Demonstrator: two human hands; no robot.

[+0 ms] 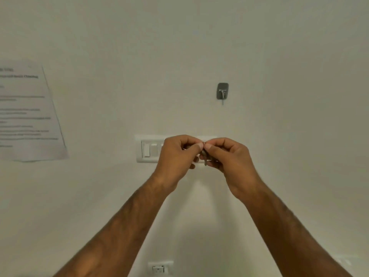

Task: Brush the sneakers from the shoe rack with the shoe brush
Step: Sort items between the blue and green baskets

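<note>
Both hands are raised in front of a white wall, fingertips meeting. My left hand point(177, 154) and my right hand point(227, 156) pinch a small dark metal object point(204, 153) between thumbs and forefingers; it looks like a key or a clip, too small to tell. No sneakers, shoe rack or shoe brush appear in the head view.
A white switch plate point(148, 149) sits on the wall partly behind my hands. A metal wall hook point(222, 91) hangs above to the right. A printed paper sheet point(30, 112) is stuck at the left. A white socket point(159, 268) is low on the wall.
</note>
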